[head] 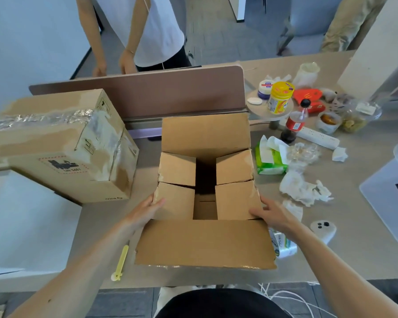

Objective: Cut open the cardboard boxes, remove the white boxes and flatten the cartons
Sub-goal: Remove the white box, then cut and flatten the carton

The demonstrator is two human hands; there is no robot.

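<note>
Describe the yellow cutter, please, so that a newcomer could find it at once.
Start at the open carton in the middle of the desk. Just off its near left corner, a slim pale-yellow cutter lies on the tabletop. It is the only thin stick-shaped thing there; the other yellow item, a lidded jar, stands far right.

One wide-angle view, worn on the head, looks forward and steeply down over the table. It sits close: the open carton fills the centre and is seen from above, down into its inside. Both forearms run in from the bottom corners to the left hand and right hand at the carton's sides. Higher in the frame are a divider and the floor beyond.
</note>
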